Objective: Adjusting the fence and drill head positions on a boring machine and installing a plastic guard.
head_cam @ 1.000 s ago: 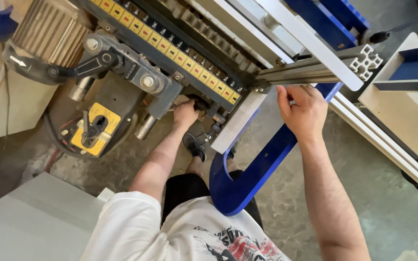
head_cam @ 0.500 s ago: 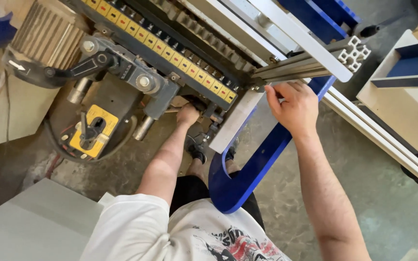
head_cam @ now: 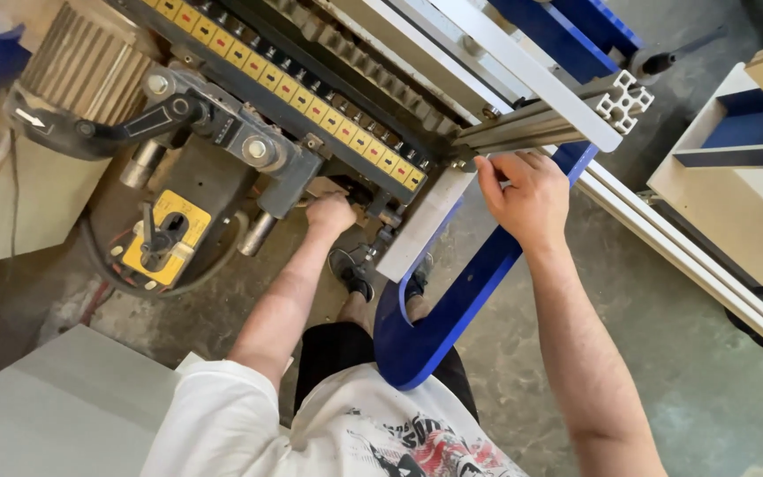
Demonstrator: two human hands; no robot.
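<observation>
My left hand: curled shut under the black drill bar, grip hidden | right hand: fingers pinching ribbed aluminium rail | curved blue steel frame below.

left hand fingertips hidden under machine head at 12 o'clock, grasp can't tell | right hand fingertips tucked behind grey panel edge | ribbed motor cut off at 10 o'clock | blue frame top hidden behind aluminium rail | shoes partly hidden
</observation>
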